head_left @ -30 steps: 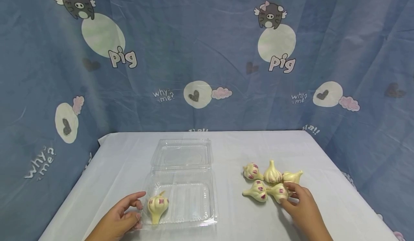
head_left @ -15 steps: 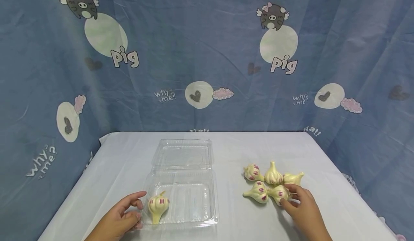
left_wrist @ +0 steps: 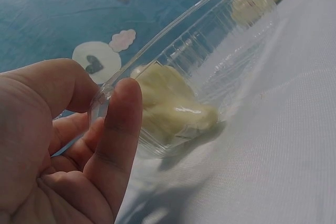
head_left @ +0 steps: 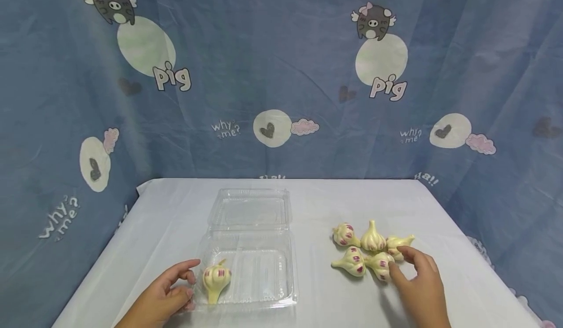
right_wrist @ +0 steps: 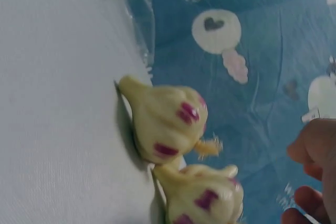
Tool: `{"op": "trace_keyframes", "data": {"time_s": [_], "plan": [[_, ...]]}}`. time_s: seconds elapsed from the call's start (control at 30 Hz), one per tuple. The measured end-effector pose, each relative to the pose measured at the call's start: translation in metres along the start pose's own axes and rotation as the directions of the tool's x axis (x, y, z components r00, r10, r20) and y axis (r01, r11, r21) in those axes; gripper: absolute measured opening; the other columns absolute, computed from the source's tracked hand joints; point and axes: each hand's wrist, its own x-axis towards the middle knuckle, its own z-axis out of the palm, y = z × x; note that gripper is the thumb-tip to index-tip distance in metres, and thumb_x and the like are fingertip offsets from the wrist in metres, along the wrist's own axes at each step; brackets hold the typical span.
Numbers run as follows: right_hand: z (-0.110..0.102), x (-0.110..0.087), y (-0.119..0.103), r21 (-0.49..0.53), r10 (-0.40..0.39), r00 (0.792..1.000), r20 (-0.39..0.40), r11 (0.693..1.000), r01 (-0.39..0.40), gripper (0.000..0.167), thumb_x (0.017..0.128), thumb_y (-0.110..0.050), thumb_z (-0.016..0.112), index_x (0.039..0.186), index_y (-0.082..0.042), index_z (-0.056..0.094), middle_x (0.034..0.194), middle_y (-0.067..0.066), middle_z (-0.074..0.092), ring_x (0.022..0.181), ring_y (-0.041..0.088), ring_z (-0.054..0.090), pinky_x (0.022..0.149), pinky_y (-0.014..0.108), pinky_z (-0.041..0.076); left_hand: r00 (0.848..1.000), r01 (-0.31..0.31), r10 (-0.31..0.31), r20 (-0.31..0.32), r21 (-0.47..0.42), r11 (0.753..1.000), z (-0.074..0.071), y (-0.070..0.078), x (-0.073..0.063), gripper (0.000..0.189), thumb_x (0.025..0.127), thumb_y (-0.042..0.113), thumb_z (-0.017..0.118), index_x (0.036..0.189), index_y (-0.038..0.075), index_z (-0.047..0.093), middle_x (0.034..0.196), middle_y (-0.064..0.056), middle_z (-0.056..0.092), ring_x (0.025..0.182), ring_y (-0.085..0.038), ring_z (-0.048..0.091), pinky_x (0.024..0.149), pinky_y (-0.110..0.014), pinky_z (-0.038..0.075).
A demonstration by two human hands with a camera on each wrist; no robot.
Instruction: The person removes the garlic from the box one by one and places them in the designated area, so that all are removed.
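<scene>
My left hand (head_left: 164,294) pinches the near left corner of a clear plastic clamshell box (head_left: 287,269) between thumb and fingers. Inside the box at its left end lies one pale garlic bulb (head_left: 216,280) with purple patches, seen through the wall in the left wrist view. Over to the right, several more bulbs lie bunched on the white cloth. My right hand (head_left: 421,283) hovers beside the front right garlic bulb (head_left: 380,266), thumb and index finger spread with nothing between them. In the right wrist view its fingers (right_wrist: 316,148) stand apart from the bulbs.
The box's lid (head_left: 250,210) lies folded back behind its base. A white cloth (head_left: 316,289) covers the table, and a blue patterned curtain (head_left: 281,64) hangs along the back and sides. Behind the front bulbs stands an upright garlic bulb (head_left: 373,240).
My right hand has let go of the front right garlic bulb and drawn back slightly to the right, with thumb and index finger wider apart. The left hand keeps its hold on the box.
</scene>
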Motion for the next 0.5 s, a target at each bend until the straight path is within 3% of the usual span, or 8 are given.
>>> {"op": "trace_keyframes", "data": {"time_s": [0.13,0.23,0.37,0.5], "plan": [[0.004,-0.006,-0.014,0.018,-0.101,0.991,-0.087,0.995,0.103,0.036,0.092,-0.012,0.076,0.126,-0.004,0.068,0.125,0.017,0.059,0.122,0.034,0.055,0.104,0.055,0.045,1.000,-0.001,0.001,-0.014,0.011,1.000,0.000,0.002,-0.001,0.071,0.104,0.011,0.058,0.163,-0.004,0.021,0.124,-0.017,0.039,0.077,-0.015,0.057,0.080,-0.035,0.059],[0.008,-0.012,-0.023,0.011,-0.170,0.981,-0.095,0.985,0.172,0.033,0.091,-0.009,0.077,0.122,-0.006,0.070,0.124,0.010,0.060,0.119,0.026,0.057,0.105,0.033,0.048,1.000,0.002,-0.002,-0.010,0.004,1.000,0.000,0.003,0.000,0.071,0.104,0.010,0.057,0.163,-0.003,0.020,0.123,-0.016,0.038,0.074,-0.012,0.054,0.079,-0.035,0.058],[0.015,-0.020,-0.030,0.044,-0.287,0.956,-0.064,0.956,0.290,0.034,0.087,-0.001,0.078,0.120,-0.007,0.070,0.123,0.002,0.061,0.113,0.012,0.059,0.094,0.004,0.043,1.000,0.006,-0.006,-0.001,-0.010,1.000,0.001,0.002,0.000,0.071,0.104,0.010,0.057,0.163,-0.003,0.019,0.123,-0.015,0.038,0.071,-0.009,0.050,0.080,-0.036,0.059],[0.024,-0.025,-0.038,0.127,-0.416,0.909,-0.013,0.901,0.415,0.037,0.083,0.005,0.080,0.117,-0.007,0.070,0.121,-0.002,0.061,0.109,0.003,0.059,0.091,0.008,0.050,1.000,0.006,-0.006,0.000,-0.018,1.000,0.001,0.000,-0.001,0.071,0.104,0.009,0.057,0.164,-0.003,0.019,0.123,-0.015,0.039,0.071,-0.009,0.050,0.078,-0.035,0.058]]}}
